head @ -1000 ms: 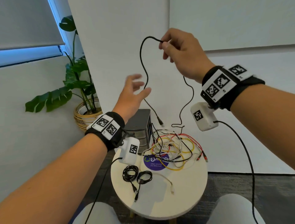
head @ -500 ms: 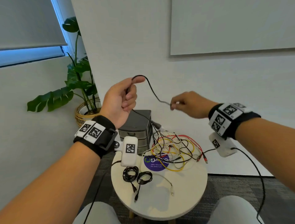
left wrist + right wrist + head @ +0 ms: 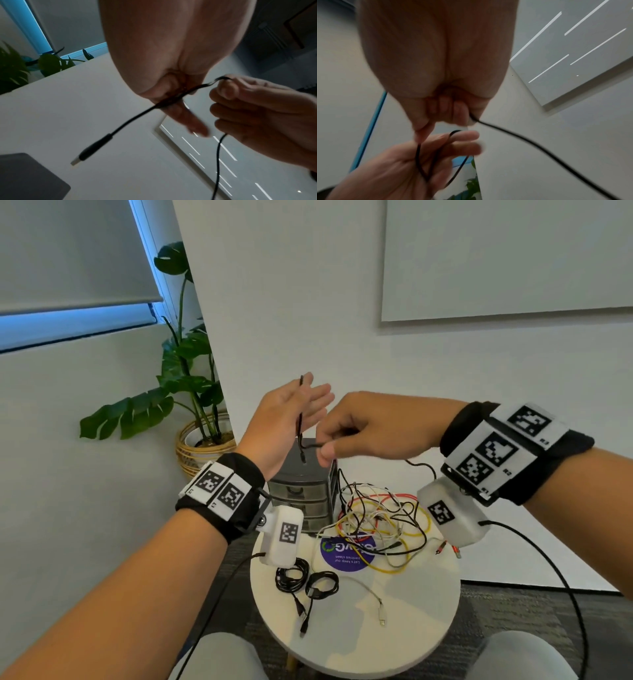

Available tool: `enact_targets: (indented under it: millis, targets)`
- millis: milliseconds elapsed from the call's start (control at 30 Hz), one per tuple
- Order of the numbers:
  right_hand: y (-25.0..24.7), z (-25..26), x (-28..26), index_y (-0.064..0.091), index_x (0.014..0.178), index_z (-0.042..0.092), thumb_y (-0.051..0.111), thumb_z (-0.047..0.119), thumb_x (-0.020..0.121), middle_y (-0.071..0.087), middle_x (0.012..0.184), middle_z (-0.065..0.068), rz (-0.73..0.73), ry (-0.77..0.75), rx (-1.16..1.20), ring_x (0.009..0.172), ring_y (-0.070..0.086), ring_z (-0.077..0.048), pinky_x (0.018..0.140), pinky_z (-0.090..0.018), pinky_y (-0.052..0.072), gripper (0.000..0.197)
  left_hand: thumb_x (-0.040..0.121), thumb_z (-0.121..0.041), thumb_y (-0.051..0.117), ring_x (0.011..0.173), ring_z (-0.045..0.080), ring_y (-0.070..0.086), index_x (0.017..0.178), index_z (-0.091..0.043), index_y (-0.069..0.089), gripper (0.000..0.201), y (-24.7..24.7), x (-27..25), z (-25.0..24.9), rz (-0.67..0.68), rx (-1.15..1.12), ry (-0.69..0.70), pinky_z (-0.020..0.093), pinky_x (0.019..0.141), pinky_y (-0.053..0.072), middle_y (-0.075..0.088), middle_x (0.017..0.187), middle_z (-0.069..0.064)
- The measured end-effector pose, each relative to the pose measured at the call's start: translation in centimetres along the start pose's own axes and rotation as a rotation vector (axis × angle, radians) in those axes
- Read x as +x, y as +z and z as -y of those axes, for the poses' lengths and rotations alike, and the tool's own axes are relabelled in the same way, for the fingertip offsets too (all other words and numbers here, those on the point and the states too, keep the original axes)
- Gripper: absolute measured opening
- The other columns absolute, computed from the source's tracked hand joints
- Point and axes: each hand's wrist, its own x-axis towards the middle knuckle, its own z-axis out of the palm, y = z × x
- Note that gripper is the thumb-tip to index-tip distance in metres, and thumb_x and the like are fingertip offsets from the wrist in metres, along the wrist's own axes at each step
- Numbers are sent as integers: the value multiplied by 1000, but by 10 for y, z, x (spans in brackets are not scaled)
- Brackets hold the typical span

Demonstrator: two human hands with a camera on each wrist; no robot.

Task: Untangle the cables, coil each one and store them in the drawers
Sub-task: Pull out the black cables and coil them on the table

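Head view shows the thin black cable (image 3: 300,419) raised above the round white counter (image 3: 356,631), looped over the straight, spread fingers of my left hand (image 3: 284,419). My right hand (image 3: 363,429) pinches the same cable just beside that palm, my grip tight on it. Its plug (image 3: 92,148) dangles free (left wrist view). Below, a tangle of yellow, red, white and black cables (image 3: 380,525) lies beside the grey drawer unit (image 3: 301,494); two coiled black cables (image 3: 305,578) sit nearer me.
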Motion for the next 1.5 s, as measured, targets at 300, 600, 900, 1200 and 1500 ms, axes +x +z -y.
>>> enact_targets:
  millis: [300, 600, 900, 1200, 1500]
  targets:
    - [-33, -43, -1, 61, 77, 15, 60, 41, 101, 44, 56, 14, -568, 120, 5, 54, 36, -6, 55, -18, 32, 35, 106, -26, 36, 53, 15, 9, 129, -3, 69, 46, -3, -27, -26, 321, -91, -31, 33, 52, 6, 17, 61, 0]
    - [62, -34, 7, 42, 72, 24, 42, 36, 108, 49, 66, 7, -198, 152, -55, 58, 44, -9, 60, -25, 32, 38, 111, -19, 35, 67, 9, 70, 147, -2, 39, 40, 2, -25, -37, 125, -209, 97, 13, 54, 47, 77, 105, 8]
    - [-4, -8, 0, 58, 78, 19, 53, 31, 105, 52, 65, 9, -301, -2, -130, 60, 44, -8, 59, -20, 32, 30, 112, -26, 34, 60, 29, 57, 114, 3, 63, 41, -2, -24, -11, 208, 388, 76, 36, 62, 39, 70, 81, 12]
    - [17, -56, -7, 43, 75, 23, 33, 37, 111, 44, 70, 10, -568, 124, 19, 65, 40, -8, 67, -29, 35, 39, 106, -25, 34, 47, 9, 12, 139, 3, 56, 49, 2, -34, -41, 397, -237, 34, 27, 47, 10, 27, 52, -5]
    - [12, -14, 1, 65, 81, 16, 52, 25, 105, 64, 77, 26, -146, -9, -26, 70, 57, 1, 70, -16, 40, 28, 113, -25, 32, 109, 17, 71, 154, -16, 31, 42, 13, -16, -21, -59, 211, 129, 31, 93, 57, 67, 131, 8]
